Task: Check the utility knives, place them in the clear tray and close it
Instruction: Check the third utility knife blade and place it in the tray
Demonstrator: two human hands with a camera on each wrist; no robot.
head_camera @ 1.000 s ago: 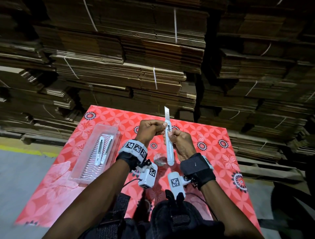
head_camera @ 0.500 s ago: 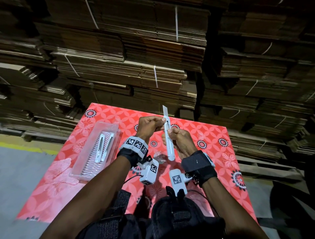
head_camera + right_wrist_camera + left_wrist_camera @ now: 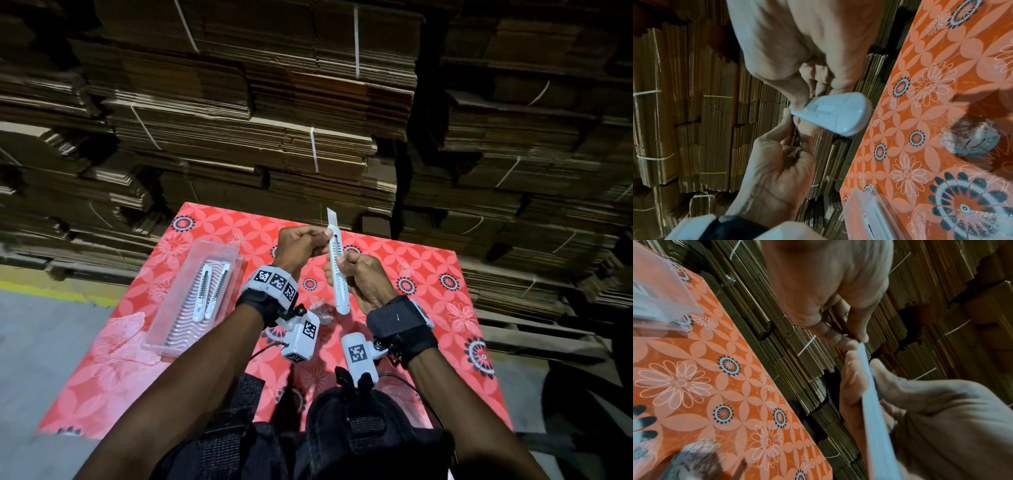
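Observation:
A white utility knife stands upright above the red cloth, a short blade sticking out of its top. My left hand pinches the knife's upper end. My right hand grips the body, thumb on the slider track. The left wrist view shows the left fingertips pinching the knife edge-on. From the right wrist view the knife's butt faces the camera. The clear tray lies at the left with two white knives in it.
The red flower-patterned cloth covers a low table. A small crumpled clear wad lies under the hands. Strapped stacks of flat cardboard rise just behind the table's far edge. Grey floor lies to the left.
Both hands and the knife have drifted slightly away from me. The exposed blade looks a little shorter than a second ago. The tray has not moved.

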